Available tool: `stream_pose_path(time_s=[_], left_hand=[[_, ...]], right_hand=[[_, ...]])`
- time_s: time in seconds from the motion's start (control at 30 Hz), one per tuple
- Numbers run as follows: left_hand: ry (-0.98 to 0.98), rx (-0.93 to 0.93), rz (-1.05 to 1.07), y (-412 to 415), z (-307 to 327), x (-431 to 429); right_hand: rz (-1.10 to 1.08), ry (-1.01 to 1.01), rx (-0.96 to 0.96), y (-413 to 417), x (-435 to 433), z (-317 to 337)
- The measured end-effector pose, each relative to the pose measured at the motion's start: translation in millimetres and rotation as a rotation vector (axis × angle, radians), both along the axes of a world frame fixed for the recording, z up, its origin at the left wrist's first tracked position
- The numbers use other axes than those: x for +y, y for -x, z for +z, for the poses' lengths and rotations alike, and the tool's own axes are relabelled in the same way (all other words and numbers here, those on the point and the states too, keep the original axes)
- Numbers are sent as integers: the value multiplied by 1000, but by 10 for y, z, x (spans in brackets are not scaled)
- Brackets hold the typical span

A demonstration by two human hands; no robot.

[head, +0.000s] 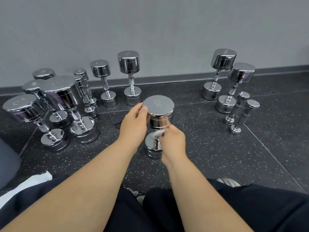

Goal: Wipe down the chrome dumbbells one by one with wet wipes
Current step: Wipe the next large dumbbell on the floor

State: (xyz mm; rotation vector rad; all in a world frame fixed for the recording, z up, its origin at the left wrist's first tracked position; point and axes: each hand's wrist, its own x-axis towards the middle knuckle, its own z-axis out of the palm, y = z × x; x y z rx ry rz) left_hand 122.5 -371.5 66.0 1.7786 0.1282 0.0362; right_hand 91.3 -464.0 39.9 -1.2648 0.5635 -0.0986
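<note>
1. Head view, centre: the dumbbell (pixel 158 113) I am cleaning stands on end on the speckled floor (pixel 217 156), just ahead of my knees and apart from the others. I judge it sits there so I can reach all round it.
2. My left hand (pixel 133 124) grasps the rim of its top head, thumb and fingers curled on the left side. I take this as bracing, so the weight neither tips nor turns under the rubbing.
3. My right hand (pixel 173 141) pinches the bunched wet wipe (pixel 157 135) against the handle, just under the top head. Whether my fingers wrap fully round the handle I cannot tell.
4. Same view, left: a cluster of dumbbells (pixel 63 96) stands on end near the wall (pixel 150 30). Right: 4 more (pixel 240 74), 2 large and 2 small. The split probably separates done from waiting, but I cannot tell which group is which.
5. Lower left, beside my leg, lies a white sheet (pixel 33 181), perhaps spare wipes kept within reach.
</note>
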Motion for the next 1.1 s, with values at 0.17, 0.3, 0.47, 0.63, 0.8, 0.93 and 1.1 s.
stream_pose_path(time_s=[0.17,0.3,0.47,0.63,0.8,0.93,1.1], left_hand=[[1,-5,6,-18,-25,5],[18,10,0,-26,-39,6],[30,7,4,-50,-67,12],[72,73,31,13,-63,-1],[325,453,-68,140,-72,63],[428,557,-196,229,-53,-3],[744,535,-68,213,-73,-156]], right_hand=[[-116,-573,-49,-30,-135,170],[-251,-557,-41,-74,-246,210],[-208,-455,14,-177,-350,345],[-62,-527,51,7,-89,190],[57,-431,68,53,-79,114],[77,-72,176,145,-119,142],[-15,-113,200,84,-129,155]])
